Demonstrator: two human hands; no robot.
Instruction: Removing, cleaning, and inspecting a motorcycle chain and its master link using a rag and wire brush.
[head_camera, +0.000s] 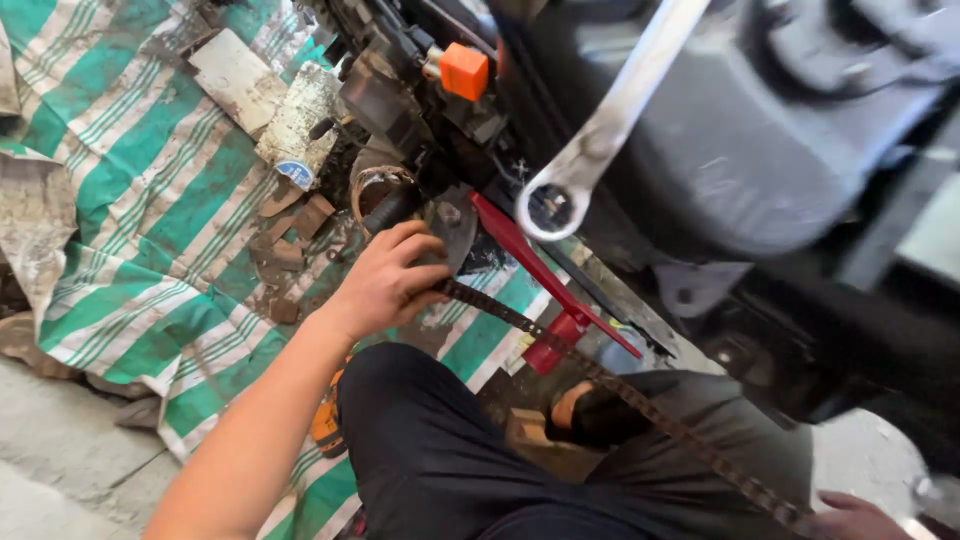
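While left hand (385, 285) pinches chain (520, 325) end beside engine (420, 110), we stretch it taut; right hand (850, 515) closed on far end. Next likely: feed carefully.

**Striped tarp on concrete floor**

Green-and-white striped tarp (150, 190) covers the left of the frame, dirty and wrinkled, over grey concrete floor (50, 450) at lower left. On it: cardboard scraps (235, 75) upper left, brown bits (290, 245) centre, red tool (550, 290) mid-frame.

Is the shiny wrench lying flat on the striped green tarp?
No, the wrench hangs over the dark machine, not on the tarp.
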